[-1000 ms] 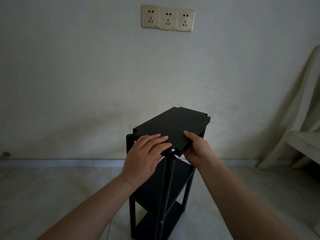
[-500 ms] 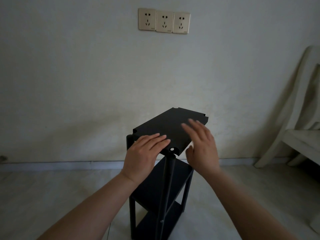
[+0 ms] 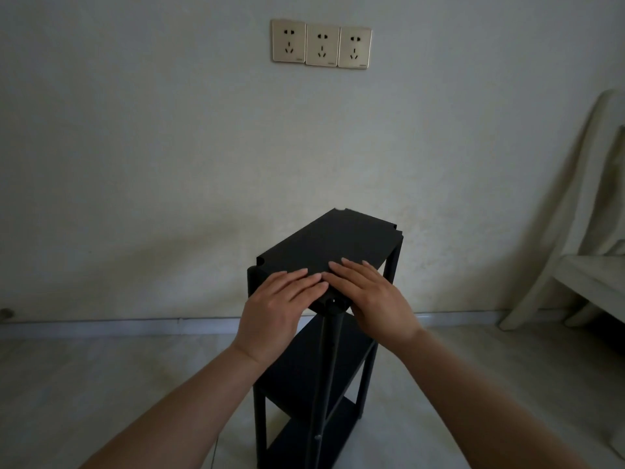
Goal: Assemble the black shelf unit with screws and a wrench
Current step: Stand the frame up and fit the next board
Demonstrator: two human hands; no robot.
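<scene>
Both hands, left (image 3: 277, 308) and right (image 3: 368, 296), lie flat, fingers straight, on the shelf unit's top panel (image 3: 341, 242).

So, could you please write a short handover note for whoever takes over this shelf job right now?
Left hand: flat, fingers straight, pressing on the top panel near its front corner.
Right hand: the same, beside it.
Shelf: standing on the floor, posts up, two lower panels in.
Done: top panel laid on the posts.
Left: seat and fasten it; no screws or wrench are in view, and the front corner hole looks empty.
</scene>
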